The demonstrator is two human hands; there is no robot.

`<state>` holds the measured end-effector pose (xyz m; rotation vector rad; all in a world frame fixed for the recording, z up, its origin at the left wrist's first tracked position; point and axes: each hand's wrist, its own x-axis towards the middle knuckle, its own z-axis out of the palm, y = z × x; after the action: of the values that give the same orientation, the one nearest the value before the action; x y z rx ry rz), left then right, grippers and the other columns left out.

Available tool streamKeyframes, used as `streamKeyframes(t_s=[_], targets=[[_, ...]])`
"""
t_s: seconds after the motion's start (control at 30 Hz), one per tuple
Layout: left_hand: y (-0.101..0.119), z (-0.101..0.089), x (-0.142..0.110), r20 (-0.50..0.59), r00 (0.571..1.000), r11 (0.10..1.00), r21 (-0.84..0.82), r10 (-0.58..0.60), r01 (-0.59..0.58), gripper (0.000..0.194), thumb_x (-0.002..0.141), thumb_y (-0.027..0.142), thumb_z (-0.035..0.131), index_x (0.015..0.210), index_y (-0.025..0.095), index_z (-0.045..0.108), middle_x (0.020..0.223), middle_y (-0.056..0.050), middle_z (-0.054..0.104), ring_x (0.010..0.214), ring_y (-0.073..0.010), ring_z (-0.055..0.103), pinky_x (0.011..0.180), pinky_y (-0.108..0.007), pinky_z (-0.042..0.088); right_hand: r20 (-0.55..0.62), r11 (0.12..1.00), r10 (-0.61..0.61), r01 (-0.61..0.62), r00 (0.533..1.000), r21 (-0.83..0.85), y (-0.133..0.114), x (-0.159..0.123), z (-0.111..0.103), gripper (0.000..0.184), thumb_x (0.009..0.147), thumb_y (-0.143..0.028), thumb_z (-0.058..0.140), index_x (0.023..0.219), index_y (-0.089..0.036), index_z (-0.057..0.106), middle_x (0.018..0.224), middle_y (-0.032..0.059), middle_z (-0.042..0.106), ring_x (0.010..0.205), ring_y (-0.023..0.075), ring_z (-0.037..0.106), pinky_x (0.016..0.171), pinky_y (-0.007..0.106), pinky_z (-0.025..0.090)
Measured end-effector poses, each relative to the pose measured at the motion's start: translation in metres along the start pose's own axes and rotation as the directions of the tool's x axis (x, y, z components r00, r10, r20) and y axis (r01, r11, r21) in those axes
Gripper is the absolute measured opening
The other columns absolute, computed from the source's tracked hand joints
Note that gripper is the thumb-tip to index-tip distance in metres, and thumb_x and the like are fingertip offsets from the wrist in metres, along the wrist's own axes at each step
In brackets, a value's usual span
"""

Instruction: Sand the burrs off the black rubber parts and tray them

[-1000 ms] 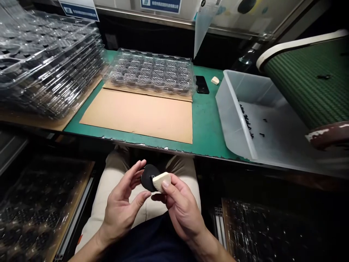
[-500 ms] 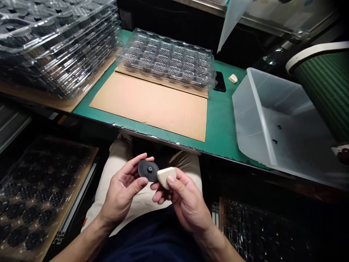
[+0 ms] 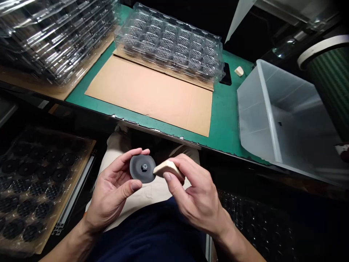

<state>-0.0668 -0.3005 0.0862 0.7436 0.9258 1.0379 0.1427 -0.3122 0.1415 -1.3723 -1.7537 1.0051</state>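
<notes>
My left hand [image 3: 113,185] grips a round black disc [image 3: 139,174] by its edge, thumb in front and fingers behind. The disc has a small raised hub with a hole at its centre, and that face is turned up toward me. Between the thumb and fingers of my right hand [image 3: 195,191] is a cream-coloured, wedge-shaped block [image 3: 167,168]. The block's narrow end meets the disc's right edge. Both hands are above my lap, in front of the table edge.
On the green table [image 3: 226,120] lie a cardboard sheet [image 3: 152,98], a clear compartment tray [image 3: 171,43], a black phone-like slab [image 3: 227,74] and another cream block [image 3: 239,71]. A translucent bin [image 3: 253,112] stands right, stacked clear trays [image 3: 60,40] left. A tray of black discs [image 3: 35,182] sits lower left.
My right hand has turned over, so the block now points its narrow end at the disc's edge. The disc has shifted slightly left and faces me more fully.
</notes>
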Motion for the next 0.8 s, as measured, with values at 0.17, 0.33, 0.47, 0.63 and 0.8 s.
streamKeyframes(t_s=[0.17,0.33,0.47,0.63,0.8], targets=[[0.0016,-0.0004,0.0003,0.016,1.0,1.0,0.001,0.001,-0.001,0.057,0.083,0.033,0.085,0.136,0.025,0.067,0.147,-0.013,0.062,0.125,-0.0302,0.065,0.1,-0.031,0.058,0.041,0.999,-0.042,0.043,0.998,-0.022,0.0007,0.0045,0.0015,0.018,0.108,-0.019,0.052,0.106,-0.015,0.069,0.086,0.0033,0.054,0.074,0.0176,0.05,0.069,0.031,0.04],[0.0007,-0.0014,0.002,0.014,1.0,1.0,-0.005,-0.015,0.015,0.057,0.083,0.035,0.085,0.136,0.025,0.067,0.146,-0.013,0.062,0.126,-0.0319,0.065,0.099,-0.033,0.059,0.035,0.999,-0.03,0.031,0.999,-0.034,0.001,0.0064,0.0033,0.019,0.108,-0.019,0.052,0.106,-0.016,0.07,0.084,0.0024,0.053,0.072,0.0173,0.048,0.069,0.031,0.038],[-0.0009,-0.0023,0.0034,0.007,1.0,1.0,0.003,-0.006,0.006,0.058,0.083,0.035,0.085,0.136,0.024,0.067,0.146,-0.014,0.062,0.125,-0.0319,0.065,0.1,-0.034,0.059,0.014,0.998,-0.04,0.041,0.999,-0.037,0.001,0.0072,0.005,0.018,0.108,-0.018,0.051,0.105,-0.015,0.069,0.086,0.0031,0.053,0.075,0.0179,0.049,0.07,0.031,0.038],[-0.0013,-0.0015,0.0019,0.017,1.0,1.0,-0.022,-0.019,0.02,0.059,0.083,0.034,0.085,0.138,0.023,0.065,0.147,-0.014,0.061,0.127,-0.0305,0.064,0.101,-0.03,0.057,0.012,1.0,-0.028,0.028,1.0,0.0,-0.0016,0.0064,0.0052,0.018,0.108,-0.017,0.052,0.097,-0.015,0.066,0.083,0.002,0.051,0.073,0.0171,0.047,0.069,0.031,0.038],[0.0003,0.0015,0.0012,0.035,0.999,0.999,-0.046,-0.007,0.009,0.055,0.087,0.028,0.082,0.139,0.024,0.064,0.149,-0.013,0.06,0.128,-0.0262,0.063,0.104,-0.025,0.053,-0.006,1.0,-0.027,0.027,1.0,-0.005,-0.0028,0.0049,0.0041,0.018,0.108,-0.016,0.051,0.1,-0.015,0.067,0.082,0.0019,0.05,0.071,0.0173,0.045,0.066,0.032,0.036]])
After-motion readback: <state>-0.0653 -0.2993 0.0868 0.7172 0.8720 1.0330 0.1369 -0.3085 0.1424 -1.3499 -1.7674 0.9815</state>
